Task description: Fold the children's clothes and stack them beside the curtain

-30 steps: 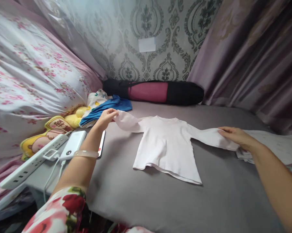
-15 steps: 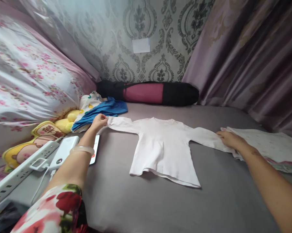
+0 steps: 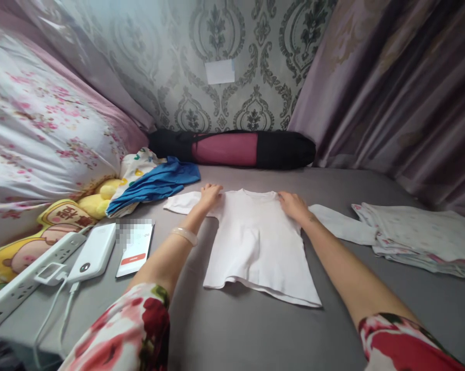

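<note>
A small pale pink long-sleeved shirt (image 3: 255, 242) lies spread flat on the grey bed sheet (image 3: 255, 330), both sleeves stretched out sideways. My left hand (image 3: 210, 195) rests on the shirt's left shoulder, fingers bent down onto the cloth. My right hand (image 3: 292, 204) lies on the right shoulder with its fingers pressing the fabric. Neither hand lifts the shirt. The right sleeve (image 3: 343, 229) reaches toward a folded stack.
Folded light clothes (image 3: 414, 232) lie at the right. At the left are a phone (image 3: 134, 248), a white power bank (image 3: 94, 252), a power strip (image 3: 19, 288), a blue garment (image 3: 159, 183) and plush toys (image 3: 62, 219). A black and pink bolster (image 3: 236, 149) lies by the wall.
Both hands let go of the sleeve ends and moved inward onto the shirt's shoulders. The sleeves now lie flat on the sheet.
</note>
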A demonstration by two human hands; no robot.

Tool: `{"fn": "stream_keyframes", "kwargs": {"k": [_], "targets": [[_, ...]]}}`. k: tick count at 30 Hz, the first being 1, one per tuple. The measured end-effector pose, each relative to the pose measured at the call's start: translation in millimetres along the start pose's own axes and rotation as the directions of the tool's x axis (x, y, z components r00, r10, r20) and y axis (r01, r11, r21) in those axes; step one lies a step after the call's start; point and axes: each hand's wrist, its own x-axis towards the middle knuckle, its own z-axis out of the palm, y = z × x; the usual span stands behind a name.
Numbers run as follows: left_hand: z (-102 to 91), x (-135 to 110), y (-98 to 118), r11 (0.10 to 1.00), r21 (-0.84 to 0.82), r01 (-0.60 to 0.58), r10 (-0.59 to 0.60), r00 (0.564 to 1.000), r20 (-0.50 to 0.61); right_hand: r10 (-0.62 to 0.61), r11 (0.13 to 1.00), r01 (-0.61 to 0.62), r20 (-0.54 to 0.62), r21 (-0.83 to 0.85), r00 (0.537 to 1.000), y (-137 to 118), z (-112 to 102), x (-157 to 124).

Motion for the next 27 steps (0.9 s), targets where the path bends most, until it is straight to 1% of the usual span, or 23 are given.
{"fn": "stream_keyframes", "kwargs": {"k": [2,5,10,12,14,16,18,20,22,23,25,27], "targets": [[8.5,5,10,1.0,0.009,-0.008,0.008,1.0,0.009,0.011,1.0,-0.011,-0.003,-0.002,1.0,-11,6,6],[14.7,9,15,1.0,0.027,-0.008,0.008,1.0,0.01,0.05,0.999,-0.05,-0.004,0.0,0.999,-14,9,12],[17.1,12,17,0.999,0.049,-0.011,0.011,1.0,-0.016,0.113,0.993,-0.112,-0.03,0.025,0.993,-15,14,14],[16.4,9,21,0.998,0.054,-0.01,0.012,1.0,-0.025,0.135,0.99,-0.133,-0.05,0.049,0.99,-17,16,11],[12.9,3,25,0.998,0.064,-0.004,0.007,0.999,-0.051,0.128,0.99,-0.124,-0.058,0.065,0.99,-17,17,7],[6.4,-8,27,0.997,0.071,0.02,-0.012,0.993,-0.115,0.095,0.992,-0.088,-0.065,0.094,0.993,-14,15,2],[-1.3,-24,27,0.997,0.05,0.053,-0.043,0.982,-0.183,0.038,0.985,-0.022,-0.09,0.169,0.995,-6,13,-8],[-7.9,-44,21,0.996,-0.004,0.087,-0.086,0.977,-0.196,0.005,0.963,0.035,-0.15,0.266,0.989,4,10,-22],[-11.9,-65,12,0.988,-0.063,0.138,-0.146,0.979,-0.143,0.044,0.936,0.03,-0.202,0.351,0.978,18,10,-41],[-13.0,-75,7,0.981,-0.09,0.169,-0.178,0.979,-0.096,0.088,0.925,-0.004,-0.202,0.38,0.975,25,10,-51],[-13.9,-92,-2,0.962,-0.138,0.234,-0.235,0.972,0.01,0.185,0.911,-0.117,-0.138,0.397,0.973,38,12,-69],[-13.4,-103,-7,0.948,-0.156,0.278,-0.27,0.96,0.068,0.257,0.909,-0.229,-0.037,0.349,0.966,48,15,-85]]}}
